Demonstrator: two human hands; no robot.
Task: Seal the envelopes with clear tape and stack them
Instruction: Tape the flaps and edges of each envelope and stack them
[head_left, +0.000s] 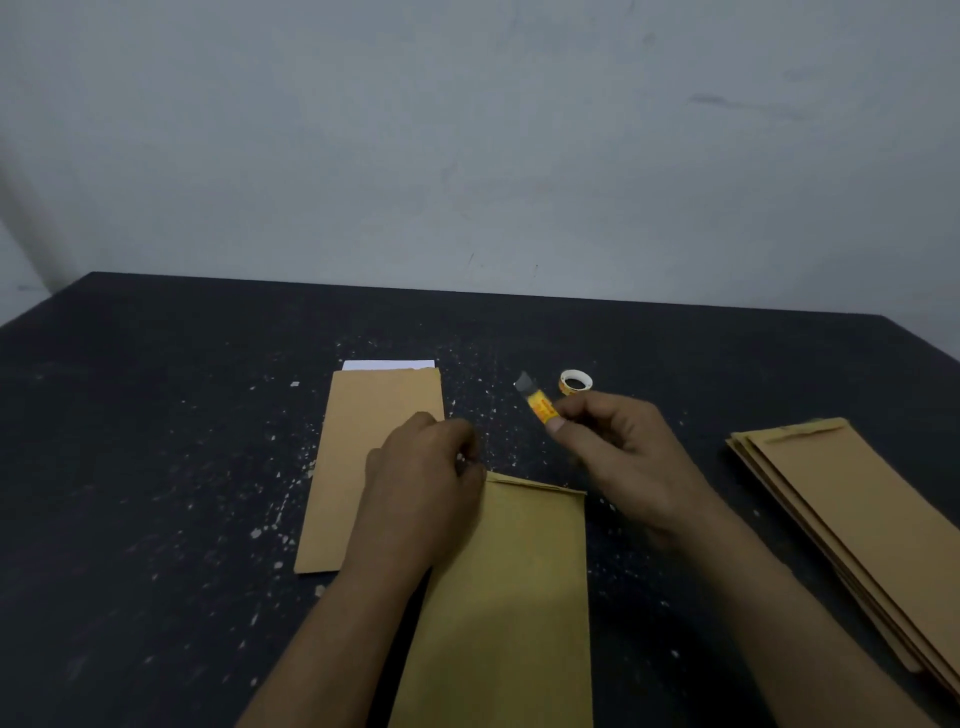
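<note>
Speckled black table (156, 415): small white tape roll (575, 382) at the back, brown envelope (358, 452) showing white paper (388, 365) on the left, brown envelope stack (841, 509) on the right. Right hand (618, 452) pinches a yellow craft knife (537, 402). Nearest lies a flat tan envelope (514, 597). Left hand (421, 478) covers its top-left corner, fingers curled, its grip unclear.

Envelopes (506, 597): matt brown paper. Counter (156, 467): dark, matt, speckled with pale flecks. Cutter (537, 402): yellow body, probably plastic; grey blade. Tape roll (575, 382): glossy.
</note>
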